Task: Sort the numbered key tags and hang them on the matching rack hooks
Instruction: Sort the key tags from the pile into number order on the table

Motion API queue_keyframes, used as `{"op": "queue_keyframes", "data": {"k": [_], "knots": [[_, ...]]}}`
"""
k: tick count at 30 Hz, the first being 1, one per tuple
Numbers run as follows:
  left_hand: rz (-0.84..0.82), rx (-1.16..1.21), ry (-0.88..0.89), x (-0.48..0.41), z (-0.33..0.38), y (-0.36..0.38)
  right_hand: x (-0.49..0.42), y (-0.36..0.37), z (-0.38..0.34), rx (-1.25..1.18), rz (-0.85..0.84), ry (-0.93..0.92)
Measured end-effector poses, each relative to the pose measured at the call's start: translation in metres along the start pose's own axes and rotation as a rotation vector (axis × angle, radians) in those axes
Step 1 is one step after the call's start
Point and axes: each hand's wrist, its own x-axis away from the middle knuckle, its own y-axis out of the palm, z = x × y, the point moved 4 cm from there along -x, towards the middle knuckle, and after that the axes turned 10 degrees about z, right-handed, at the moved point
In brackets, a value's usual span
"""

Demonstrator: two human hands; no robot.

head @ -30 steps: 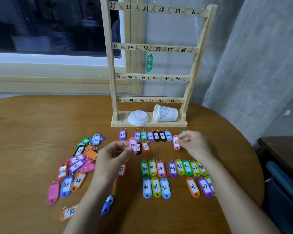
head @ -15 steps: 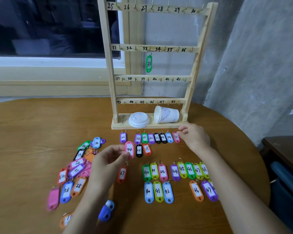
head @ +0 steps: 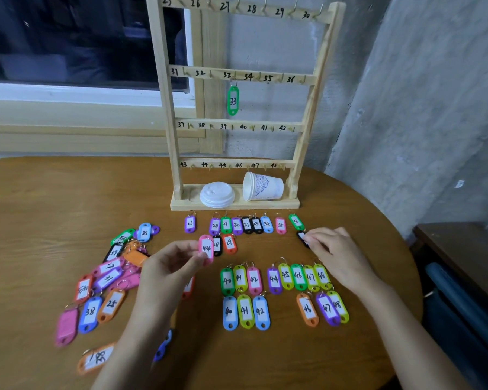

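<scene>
Wood table [head: 40, 206], far left: unsorted pile [head: 107, 277] of mixed tags, overlapping, lying at all angles. Next right, left hand [head: 166, 271] raised off the table, thumb and fingers pinching pink tag 44 [head: 206, 248] by its near end. The tag's long axis runs roughly away from the person with a slight tilt, number facing the camera. Straight beyond it stands the rack [head: 164, 108]; its 44 label [head: 204, 164] is on the bottom rail, almost in line with the held tag, and the rail has no tags on it. Right of the grip and nearer the person, purple tag 44 [head: 273, 280] lies in the sorted row. The row below it has a bare gap between blue tag 42 [head: 261, 312] and orange tag 46 [head: 307, 309]. Judgement: the drop spot is that gap, so the move goes right and toward the body, and the left hand is the nearer one. Far right, right hand [head: 338, 254] is low on the table with fingertips on a black tag [head: 301, 236] near the end of the far row. Pinching or only pressing, cannot tell.
</scene>
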Motion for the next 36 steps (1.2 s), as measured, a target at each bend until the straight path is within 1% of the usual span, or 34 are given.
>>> {"op": "queue_keyframes", "data": {"k": [5, 8, 10, 13, 16, 18, 21, 23, 28, 33, 36], "knots": [[0.021, -0.008, -0.029, 0.001, -0.003, -0.006, -0.001, -0.002, -0.013, -0.015, 0.041, -0.036], [0.018, -0.025, -0.030, 0.001, -0.002, -0.006, -0.005, 0.006, -0.030, 0.010, -0.006, -0.113], [0.009, -0.022, -0.027, 0.001, -0.001, -0.005, -0.009, 0.014, -0.038, 0.069, -0.045, -0.132], [0.017, -0.016, -0.026, 0.001, -0.001, -0.007, -0.014, 0.023, -0.043, 0.142, -0.105, -0.114], [0.027, -0.013, -0.027, 0.000, -0.002, -0.009, -0.016, 0.024, -0.044, 0.121, -0.110, -0.121], [0.028, -0.016, -0.027, -0.001, -0.003, -0.011, -0.015, 0.020, -0.041, 0.105, -0.067, -0.113], [0.030, -0.010, -0.024, -0.002, -0.003, -0.013, -0.005, 0.006, -0.028, 0.134, 0.046, -0.078], [0.028, -0.012, -0.024, -0.001, -0.003, -0.013, 0.004, -0.001, -0.019, 0.157, 0.082, -0.047], [0.013, -0.010, -0.017, 0.001, 0.000, -0.005, 0.015, -0.001, -0.009, 0.194, -0.008, -0.011], [0.009, -0.007, -0.024, 0.004, 0.001, -0.007, 0.017, 0.000, -0.008, 0.241, -0.035, 0.004], [0.015, -0.016, -0.034, 0.004, 0.000, -0.006, 0.018, 0.001, -0.009, 0.203, -0.036, 0.023]]}}
